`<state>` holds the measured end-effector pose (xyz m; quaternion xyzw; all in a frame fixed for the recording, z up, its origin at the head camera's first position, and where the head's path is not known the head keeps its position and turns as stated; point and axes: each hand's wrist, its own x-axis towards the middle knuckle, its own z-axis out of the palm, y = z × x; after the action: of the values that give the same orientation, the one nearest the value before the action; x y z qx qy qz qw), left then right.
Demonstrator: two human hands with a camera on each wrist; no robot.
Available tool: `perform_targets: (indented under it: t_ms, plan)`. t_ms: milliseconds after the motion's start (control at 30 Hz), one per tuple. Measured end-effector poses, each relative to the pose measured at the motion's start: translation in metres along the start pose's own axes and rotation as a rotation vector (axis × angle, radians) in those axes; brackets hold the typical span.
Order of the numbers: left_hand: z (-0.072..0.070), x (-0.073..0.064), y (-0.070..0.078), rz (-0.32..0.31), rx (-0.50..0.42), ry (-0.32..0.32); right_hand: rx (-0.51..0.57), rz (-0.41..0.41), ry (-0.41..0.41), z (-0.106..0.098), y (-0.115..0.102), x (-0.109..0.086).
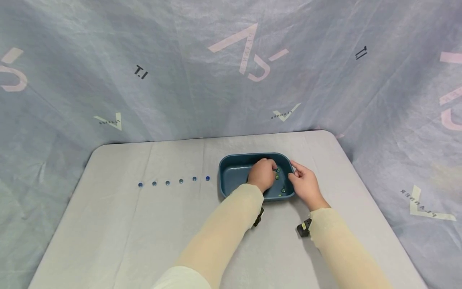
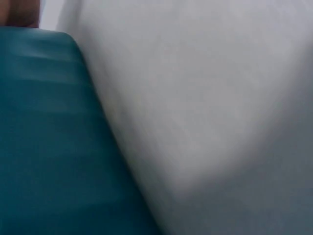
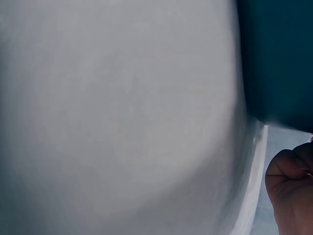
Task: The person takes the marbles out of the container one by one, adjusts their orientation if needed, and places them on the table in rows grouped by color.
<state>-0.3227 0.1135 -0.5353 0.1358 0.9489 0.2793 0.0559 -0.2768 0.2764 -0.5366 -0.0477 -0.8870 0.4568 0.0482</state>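
Note:
A dark blue rectangular basin (image 1: 234,155) stands on the table in the head view, with several small greenish marbles (image 1: 277,177) at its right end. My left hand (image 1: 261,174) reaches down inside it, its fingers bent beside the marbles. Whether those fingertips pinch a marble is hidden. At the basin's right side, my right hand (image 1: 306,185) holds the rim between thumb and fingers. The left wrist view catches the basin's outer wall (image 2: 49,132) and a bit of skin (image 2: 19,12). Part of my right hand (image 3: 293,191) appears below the basin's wall (image 3: 279,58) in the right wrist view.
Left of the basin, several blue marbles (image 1: 167,183) lie spaced out in a row on the pale table (image 1: 90,224). A grey patterned cloth (image 1: 173,80) hangs behind the table and along its sides. Each wrist carries a small black camera (image 1: 304,228).

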Motion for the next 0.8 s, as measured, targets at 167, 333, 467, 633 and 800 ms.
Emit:
perform_targets:
  t_ms: [167, 333, 467, 633, 800]
  plan:
    - [-0.011, -0.006, 0.0, 0.042, -0.156, 0.04, -0.013, -0.003, -0.001, -0.001, 0.0, 0.0]
    - [-0.024, -0.015, -0.01, 0.078, -0.28, 0.015, -0.014, -0.011, 0.0, -0.001, 0.0, 0.001]
    - [-0.034, -0.027, -0.02, 0.12, -0.337, -0.024, -0.023, -0.015, 0.005, 0.0, 0.0, 0.001]
    - [-0.045, -0.045, -0.031, 0.15, -0.386, -0.042, -0.028, -0.017, -0.003, 0.0, 0.0, 0.0]
    - [-0.054, -0.065, -0.043, 0.147, -0.46, -0.019, -0.024, -0.018, 0.0, 0.0, -0.001, 0.0]
